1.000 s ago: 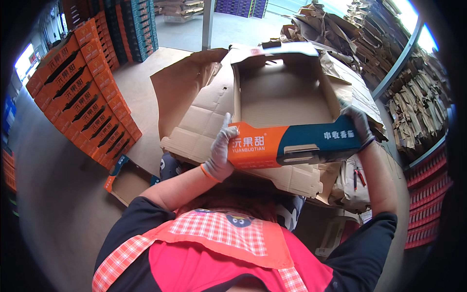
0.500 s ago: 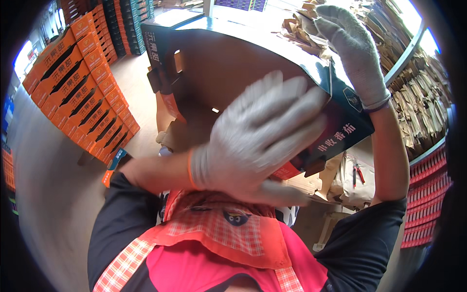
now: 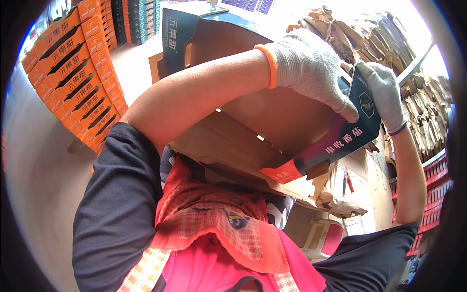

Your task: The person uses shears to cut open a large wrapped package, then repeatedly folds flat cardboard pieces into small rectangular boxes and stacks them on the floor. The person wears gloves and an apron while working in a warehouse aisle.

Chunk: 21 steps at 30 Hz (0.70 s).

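A dark green cardboard box, brown inside and open toward me, stands in front of my body with its right end panel upright. My left hand, in a grey knit glove with an orange cuff, reaches across the box to its far right corner. Its thumb presses at the edge of the end panel; the other fingers are mostly hidden. On the outer side of that corner, my right hand, in a similar glove, wraps its fingers over the panel's top edge. Both hands are closed on the box.
Stacked orange boxes rise at the left, with dark green stacks behind. Folded brown paper or cardboard is piled at the far right, above red stacked boxes. Red-handled pliers lie right of the box.
My left hand has moved up and right, from in front of the box to its right corner. My right hand has shifted down and right, its fingers now bent over the panel edge.
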Motion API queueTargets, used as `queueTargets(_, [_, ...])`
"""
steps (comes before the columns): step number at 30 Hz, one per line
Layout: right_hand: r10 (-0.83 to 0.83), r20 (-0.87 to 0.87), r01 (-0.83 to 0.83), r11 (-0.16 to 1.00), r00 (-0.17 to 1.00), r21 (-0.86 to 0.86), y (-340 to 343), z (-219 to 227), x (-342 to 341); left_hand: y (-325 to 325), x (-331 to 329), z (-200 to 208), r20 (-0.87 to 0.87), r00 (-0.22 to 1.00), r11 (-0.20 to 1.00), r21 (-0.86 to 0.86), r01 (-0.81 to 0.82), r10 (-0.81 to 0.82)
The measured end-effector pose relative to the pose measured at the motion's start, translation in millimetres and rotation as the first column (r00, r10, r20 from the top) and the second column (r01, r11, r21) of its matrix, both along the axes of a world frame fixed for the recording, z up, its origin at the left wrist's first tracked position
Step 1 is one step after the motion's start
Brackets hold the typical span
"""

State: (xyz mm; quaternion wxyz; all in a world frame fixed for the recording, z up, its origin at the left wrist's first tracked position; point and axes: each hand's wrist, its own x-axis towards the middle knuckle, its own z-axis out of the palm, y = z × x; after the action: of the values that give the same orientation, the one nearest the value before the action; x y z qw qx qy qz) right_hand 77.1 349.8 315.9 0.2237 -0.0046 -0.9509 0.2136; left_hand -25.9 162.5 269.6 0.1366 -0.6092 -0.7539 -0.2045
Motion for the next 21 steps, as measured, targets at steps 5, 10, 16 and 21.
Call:
queueTargets(5, [0.234, -0.042, -0.078, 0.480, 0.971, 0.874, -2.8, -6.5, -33.8, -6.5, 2.2, -10.5, 0.031, 0.999, 0.987, 0.157, 0.030, -0.035])
queueTargets(10, [0.268, 0.042, -0.244, 0.788, 0.962, 0.565, 7.4, -24.4, -66.2, -11.0, 8.8, -30.7, 0.011, 0.999, 0.960, 0.277, 0.042, -0.047])
queueTargets(16, [0.441, -0.114, -0.421, 0.891, 0.890, 0.169, -32.7, -26.1, -41.3, -14.4, -21.0, -22.5, 0.101, 0.897, 0.583, 0.790, 0.190, -0.430])
queueTargets(21, [0.206, -0.070, -0.172, 0.927, 0.976, 0.334, -57.7, -15.2, -33.5, -72.4, -33.7, -68.8, -0.171, 0.968, 0.563, 0.789, 0.247, -0.185])
